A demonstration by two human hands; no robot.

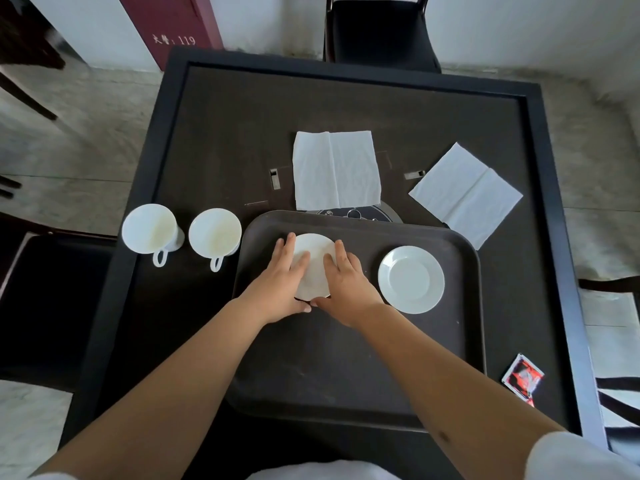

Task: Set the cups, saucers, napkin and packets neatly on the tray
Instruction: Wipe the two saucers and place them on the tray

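Both hands lie flat w/ fingers spread on one saucer [313,263]: left hand [282,287] covers its left edge, right hand [344,285] its right edge, thumbs meeting at the near rim. Can't tell if they grip or just press. It sits on the brown tray [346,358]. Second saucer [411,279] just right of the right hand, also on tray, nothing on it. Left of the left hand, off tray: two empty cups [214,233], handles toward the person. Beyond the fingers: napkin [336,169]; another napkin [465,195] far right. Packets [523,377] near right, off tray, print blurry.
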